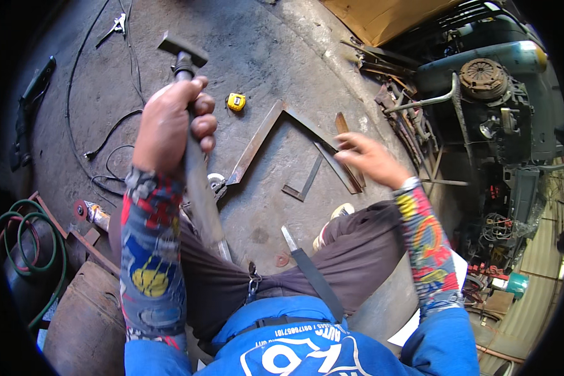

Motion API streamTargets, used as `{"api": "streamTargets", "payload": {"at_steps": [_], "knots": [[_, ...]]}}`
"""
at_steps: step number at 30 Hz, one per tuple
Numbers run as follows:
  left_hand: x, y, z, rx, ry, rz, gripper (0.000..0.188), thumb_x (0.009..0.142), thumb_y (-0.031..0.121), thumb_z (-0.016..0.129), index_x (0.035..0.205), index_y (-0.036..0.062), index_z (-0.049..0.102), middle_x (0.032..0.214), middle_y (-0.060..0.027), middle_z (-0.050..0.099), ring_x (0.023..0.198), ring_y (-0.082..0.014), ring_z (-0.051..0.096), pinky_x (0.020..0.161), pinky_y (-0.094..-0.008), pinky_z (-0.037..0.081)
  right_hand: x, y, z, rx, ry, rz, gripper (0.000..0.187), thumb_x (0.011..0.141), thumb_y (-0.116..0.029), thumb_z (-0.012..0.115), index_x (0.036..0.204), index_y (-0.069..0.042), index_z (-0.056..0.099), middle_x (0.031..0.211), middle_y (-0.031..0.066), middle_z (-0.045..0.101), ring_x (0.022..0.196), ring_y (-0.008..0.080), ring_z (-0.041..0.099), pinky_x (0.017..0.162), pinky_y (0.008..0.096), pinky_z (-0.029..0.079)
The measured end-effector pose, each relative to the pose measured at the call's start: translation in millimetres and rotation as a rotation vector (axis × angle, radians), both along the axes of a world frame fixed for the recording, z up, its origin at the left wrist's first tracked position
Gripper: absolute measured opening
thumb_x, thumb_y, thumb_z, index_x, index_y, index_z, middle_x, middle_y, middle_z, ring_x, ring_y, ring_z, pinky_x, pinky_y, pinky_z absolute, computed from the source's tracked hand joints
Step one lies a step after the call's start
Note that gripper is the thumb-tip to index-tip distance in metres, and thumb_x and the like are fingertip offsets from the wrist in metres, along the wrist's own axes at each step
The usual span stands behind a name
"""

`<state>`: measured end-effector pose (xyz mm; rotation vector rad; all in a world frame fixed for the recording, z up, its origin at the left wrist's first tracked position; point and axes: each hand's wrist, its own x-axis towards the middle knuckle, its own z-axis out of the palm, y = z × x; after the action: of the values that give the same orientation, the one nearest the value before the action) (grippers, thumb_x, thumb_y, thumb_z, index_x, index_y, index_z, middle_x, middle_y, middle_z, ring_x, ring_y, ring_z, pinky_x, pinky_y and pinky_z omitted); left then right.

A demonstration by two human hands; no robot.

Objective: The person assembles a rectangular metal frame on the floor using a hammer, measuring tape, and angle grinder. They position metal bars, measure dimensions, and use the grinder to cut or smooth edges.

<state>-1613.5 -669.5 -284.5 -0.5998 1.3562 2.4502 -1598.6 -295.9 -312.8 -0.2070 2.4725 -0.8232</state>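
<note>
My left hand (169,128) is raised and wrapped round the upper handle of a hammer (200,200). The hammer's steel head points away from me, and its handle hangs down toward my lap. On the floor ahead lies a bent, V-shaped length of angle iron (255,144). Over its right leg is my right hand (373,160), fingers stretched out and apart; whether they touch the metal I cannot tell. A short rusty bar (341,125) lies beneath that hand. Inside the V is a small steel square (304,182). Locking pliers (217,183) sit at the angle iron's left end, partly hidden by the hammer handle.
A yellow tape measure (236,102) lies beyond the angle iron. Black cables (75,94) and a second clamp (119,25) are at far left. An angle grinder (94,214) and green hose (64,250) are left. Scrap metal and machine parts (482,81) crowd the right.
</note>
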Motion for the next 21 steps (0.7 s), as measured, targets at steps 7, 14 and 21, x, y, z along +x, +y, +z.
{"api": "streamTargets", "payload": {"at_steps": [7, 14, 21], "knots": [[16.7, 11.9, -16.1, -0.29, 0.506, -0.133, 0.056, 0.105, 0.056, 0.05, 0.129, 0.0049, 0.051, 0.069, 0.0021, 0.045, 0.049, -0.0051, 0.045, 0.042, -0.0224, 0.041, 24.0, 83.8, 87.5, -0.104, 0.222, -0.342, 0.043, 0.094, -0.016, 0.074, 0.132, -0.001, 0.062, 0.114, 0.0089, 0.068, 0.104, 0.0159, 0.066, 0.09, 0.0296, 0.054], [54.5, 7.1, -111.7, -1.006, 0.036, -0.38, 0.015, 0.089, 0.013, 0.056, 0.091, -0.0009, 0.059, 0.069, -0.0066, 0.053, 0.066, -0.0143, 0.049, 0.06, -0.035, 0.042, -8.6, 144.6, -123.6, 0.0, 0.192, -0.363, 0.045, 0.085, -0.027, 0.081, 0.117, 0.002, 0.07, 0.102, 0.0142, 0.074, 0.092, 0.0233, 0.071, 0.085, 0.0341, 0.056], [65.6, 45.8, -194.6, -0.764, -0.167, -0.352, 0.015, 0.1, 0.017, 0.06, 0.099, 0.0019, 0.062, 0.077, 0.0021, 0.055, 0.071, -0.0105, 0.051, 0.065, -0.03, 0.045, -88.0, 113.5, -310.9, 0.559, 0.094, -0.188, 0.062, 0.083, -0.029, 0.079, 0.138, -0.01, 0.057, 0.135, 0.0164, 0.06, 0.127, 0.0348, 0.056, 0.102, 0.0493, 0.049]]}}
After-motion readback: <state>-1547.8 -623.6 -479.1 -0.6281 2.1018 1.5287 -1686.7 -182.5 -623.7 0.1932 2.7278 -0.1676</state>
